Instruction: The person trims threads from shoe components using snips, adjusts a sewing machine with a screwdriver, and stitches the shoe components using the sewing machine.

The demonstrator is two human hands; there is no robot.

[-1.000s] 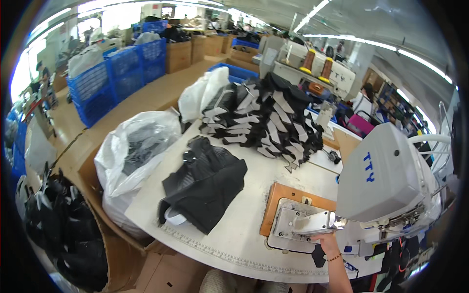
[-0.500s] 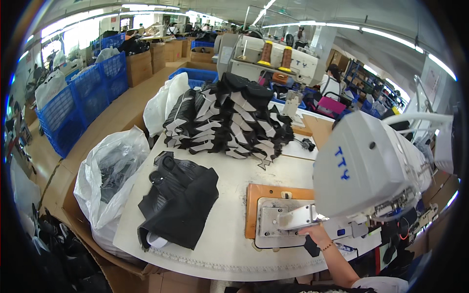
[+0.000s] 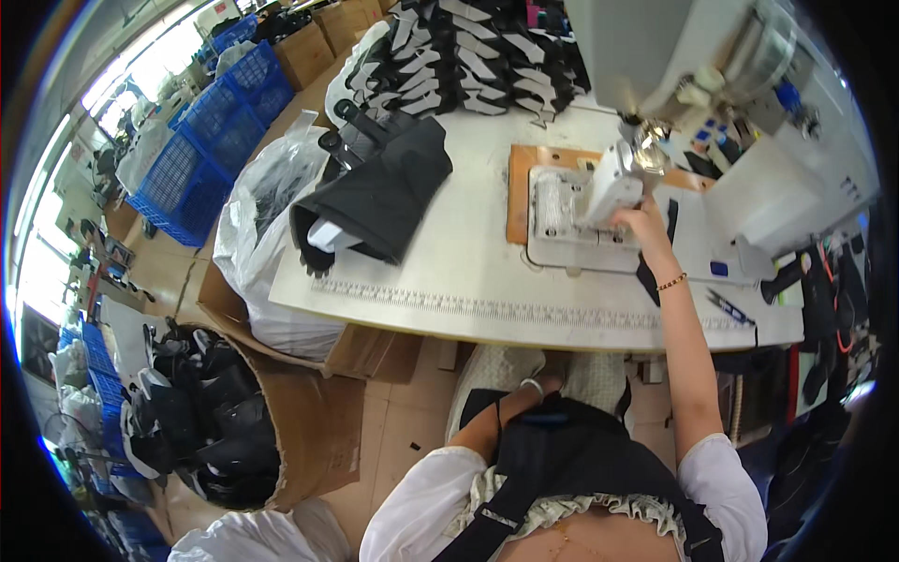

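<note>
My right hand (image 3: 641, 223) reaches to the white clamp arm (image 3: 613, 183) of a sewing machine, its fingers bent close at the clamp's near side. What the fingertips hold is hidden. A black piece of material (image 3: 647, 281) lies beside my right wrist, and a narrow black strip (image 3: 672, 220) stands just right of the hand. My left hand (image 3: 551, 377) is low by my lap, near the table's front edge, its fingers hidden. Under the clamp, a metal plate (image 3: 552, 206) sits on an orange-brown base (image 3: 518, 201).
Black-and-white cut pieces (image 3: 459, 66) are piled at the table's back. A black sewn piece (image 3: 398, 187) lies left on the white table (image 3: 478, 244). Small snips (image 3: 729, 307) rest at right. A plastic-lined box (image 3: 272, 244) and a carton of black pieces (image 3: 314, 431) stand left.
The view has tilted downward, bringing my lap and left arm into sight. My right hand stays at the clamp. The black sewn piece and the pile look unmoved on the table.
</note>
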